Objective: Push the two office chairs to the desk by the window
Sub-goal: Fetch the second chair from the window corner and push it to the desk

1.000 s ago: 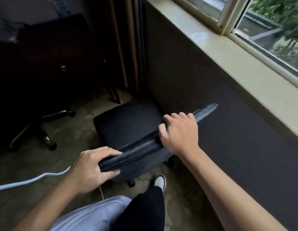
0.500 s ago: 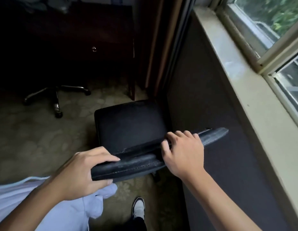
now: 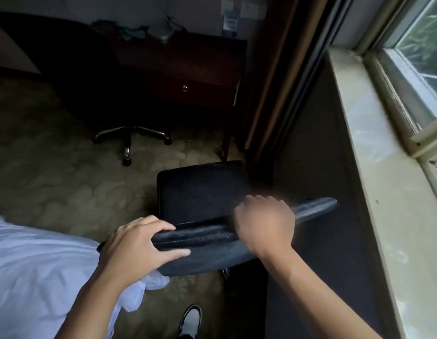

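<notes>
Chair (image 3: pixel 202 192) rolled closer to desk (image 3: pixel 188 62); both hands, left (image 3: pixel 139 243) & right (image 3: pixel 265 226), clamp backrest top.

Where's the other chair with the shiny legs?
The chrome star base sits upper left of centre, under the dark wooden desk, beyond the black chair seat.

Two office chairs (image 3: pixel 202 199) (image 3: pixel 131 135), one desk (image 3: pixel 188 67), two hands (image 3: pixel 136 243) (image 3: pixel 266 226), one shoe (image 3: pixel 190 319)

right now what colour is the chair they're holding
Black, seat and backrest alike: the chair shows only in the head view, both hands gripping its backrest top.
</notes>
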